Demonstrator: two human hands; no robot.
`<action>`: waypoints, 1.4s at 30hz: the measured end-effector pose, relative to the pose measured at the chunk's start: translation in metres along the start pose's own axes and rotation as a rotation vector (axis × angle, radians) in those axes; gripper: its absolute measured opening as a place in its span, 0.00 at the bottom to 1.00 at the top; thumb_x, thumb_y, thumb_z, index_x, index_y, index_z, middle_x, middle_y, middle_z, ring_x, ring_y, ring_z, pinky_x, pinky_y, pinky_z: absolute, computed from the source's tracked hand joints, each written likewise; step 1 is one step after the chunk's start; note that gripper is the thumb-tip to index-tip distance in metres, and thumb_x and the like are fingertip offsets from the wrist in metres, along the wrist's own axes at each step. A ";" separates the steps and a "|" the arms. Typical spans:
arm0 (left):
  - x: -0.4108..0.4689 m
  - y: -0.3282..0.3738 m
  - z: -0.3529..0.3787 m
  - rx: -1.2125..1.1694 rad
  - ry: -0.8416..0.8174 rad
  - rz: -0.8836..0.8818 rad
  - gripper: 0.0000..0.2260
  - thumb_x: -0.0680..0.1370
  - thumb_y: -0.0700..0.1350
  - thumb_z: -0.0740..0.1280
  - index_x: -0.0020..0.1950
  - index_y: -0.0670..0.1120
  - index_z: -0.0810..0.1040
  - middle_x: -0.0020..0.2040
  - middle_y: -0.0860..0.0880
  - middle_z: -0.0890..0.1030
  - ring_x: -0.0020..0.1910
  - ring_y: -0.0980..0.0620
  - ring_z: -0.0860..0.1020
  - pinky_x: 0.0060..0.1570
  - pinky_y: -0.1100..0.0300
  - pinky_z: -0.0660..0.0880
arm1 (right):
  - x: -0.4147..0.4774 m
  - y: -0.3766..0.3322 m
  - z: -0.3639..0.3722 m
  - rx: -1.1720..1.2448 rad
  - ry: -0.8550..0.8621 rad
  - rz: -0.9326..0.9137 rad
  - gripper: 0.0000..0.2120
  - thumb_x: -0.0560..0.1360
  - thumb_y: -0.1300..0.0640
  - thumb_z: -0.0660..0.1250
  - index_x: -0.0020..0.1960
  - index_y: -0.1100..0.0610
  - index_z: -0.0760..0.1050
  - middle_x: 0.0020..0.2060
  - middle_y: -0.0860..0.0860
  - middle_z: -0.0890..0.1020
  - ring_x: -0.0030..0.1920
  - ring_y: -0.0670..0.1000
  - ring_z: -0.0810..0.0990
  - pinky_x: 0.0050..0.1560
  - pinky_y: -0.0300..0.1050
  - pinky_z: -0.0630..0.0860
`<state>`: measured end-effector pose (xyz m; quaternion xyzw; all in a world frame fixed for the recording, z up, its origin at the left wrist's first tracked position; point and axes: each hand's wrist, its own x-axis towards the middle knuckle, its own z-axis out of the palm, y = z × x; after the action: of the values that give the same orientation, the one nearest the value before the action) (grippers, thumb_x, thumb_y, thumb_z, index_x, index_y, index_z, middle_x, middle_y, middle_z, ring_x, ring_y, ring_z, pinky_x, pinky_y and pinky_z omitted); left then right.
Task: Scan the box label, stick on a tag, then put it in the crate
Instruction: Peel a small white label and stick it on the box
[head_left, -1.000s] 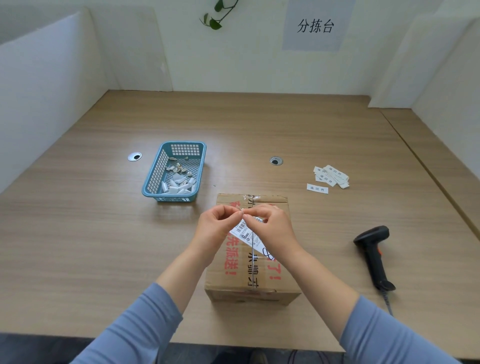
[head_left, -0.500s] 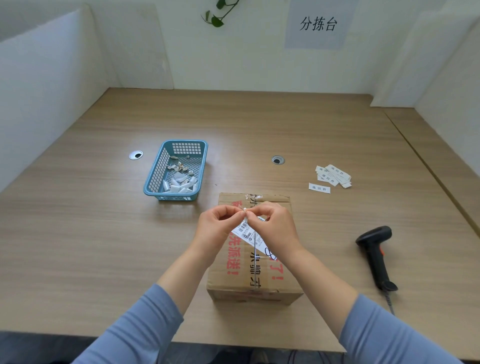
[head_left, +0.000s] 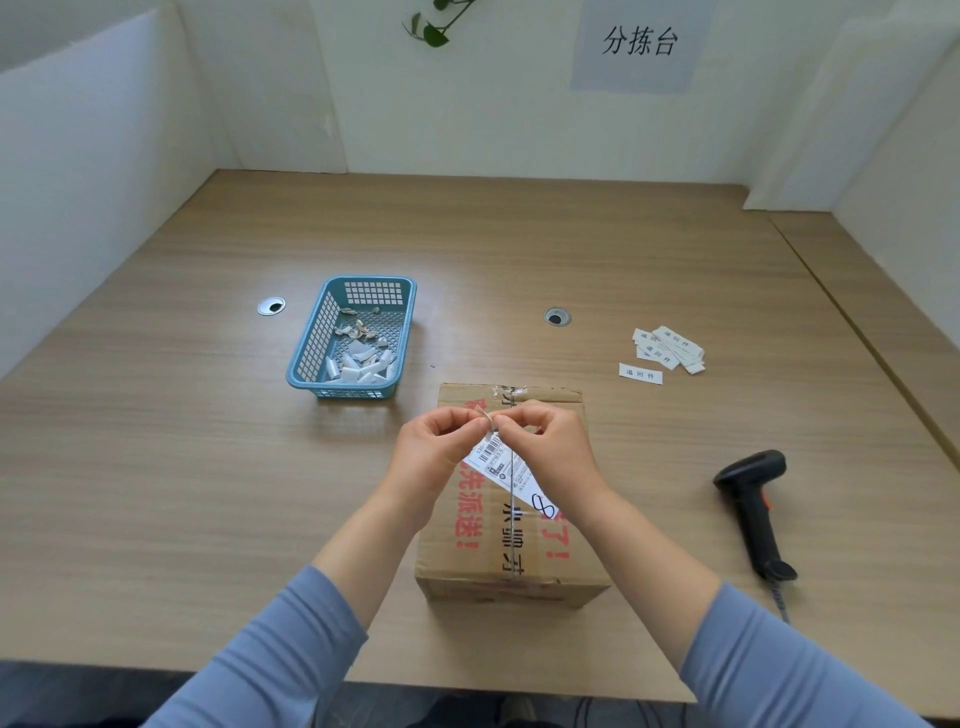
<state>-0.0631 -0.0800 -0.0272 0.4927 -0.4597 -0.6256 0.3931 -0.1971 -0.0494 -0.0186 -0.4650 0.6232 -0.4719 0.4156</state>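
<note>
A taped cardboard box with red and black print stands near the table's front edge. A white barcode label lies slanted on its top. Above the box's far half, my left hand and my right hand meet fingertip to fingertip, both pinching a small white tag. Whether the tag's backing is coming off is too small to tell. More white tags lie loose on the table at the right. A black handheld scanner lies right of the box.
A blue plastic basket with several white paper scraps stands left of the box's far end. Two round cable holes sit in the wooden table. White partition walls close in the left, back and right.
Both hands stay pinched together over the box and have only shifted slightly toward its far edge. Box, scanner and basket have not moved.
</note>
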 end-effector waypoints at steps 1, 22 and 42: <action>0.000 0.000 0.000 0.001 -0.001 0.002 0.05 0.73 0.38 0.71 0.37 0.44 0.80 0.31 0.53 0.78 0.30 0.59 0.72 0.38 0.65 0.70 | 0.000 0.000 0.000 0.006 -0.010 0.003 0.05 0.73 0.60 0.70 0.43 0.58 0.84 0.36 0.45 0.82 0.40 0.42 0.79 0.43 0.33 0.73; -0.003 0.000 0.002 0.051 -0.007 0.032 0.05 0.73 0.40 0.72 0.37 0.44 0.81 0.30 0.55 0.79 0.29 0.62 0.73 0.34 0.70 0.71 | 0.004 0.009 -0.007 -0.254 -0.011 -0.130 0.05 0.73 0.57 0.69 0.42 0.54 0.84 0.33 0.42 0.79 0.36 0.38 0.73 0.41 0.35 0.66; -0.003 -0.001 0.011 0.163 0.126 0.154 0.03 0.73 0.39 0.72 0.39 0.43 0.80 0.43 0.48 0.82 0.32 0.67 0.77 0.36 0.74 0.72 | 0.007 0.005 -0.006 -0.046 -0.063 -0.051 0.06 0.72 0.60 0.69 0.40 0.53 0.84 0.35 0.44 0.80 0.34 0.36 0.74 0.41 0.36 0.70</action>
<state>-0.0729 -0.0747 -0.0265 0.5244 -0.5200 -0.5221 0.4268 -0.2057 -0.0538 -0.0227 -0.5046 0.6086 -0.4530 0.4120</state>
